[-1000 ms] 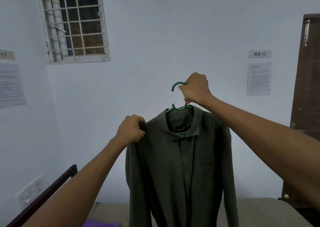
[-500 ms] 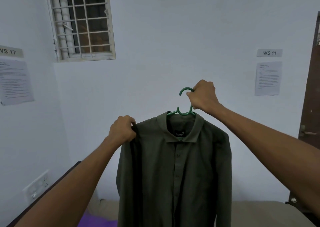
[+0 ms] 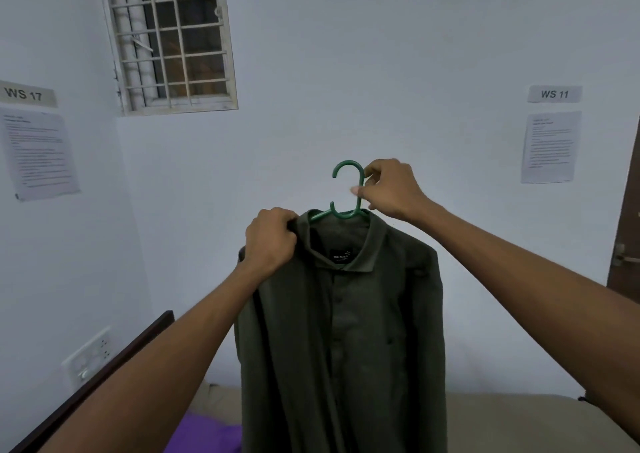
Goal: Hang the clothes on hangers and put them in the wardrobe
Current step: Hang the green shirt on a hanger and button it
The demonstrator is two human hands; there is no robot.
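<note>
Shirt (image 3: 346, 331), dark green, is hung on a green hanger (image 3: 346, 193) and held up in the air in front of a white wall (image 3: 381, 71). The hanger's neck, just under the hook, is pinched by the fingers (image 3: 356, 190) of the right hand (image 3: 391, 189). The shirt's shoulder, beside the collar, is gripped by the left hand (image 3: 272, 239). A bed (image 3: 502, 421) is seen below, with a purple cloth (image 3: 204, 435) on it.
</note>
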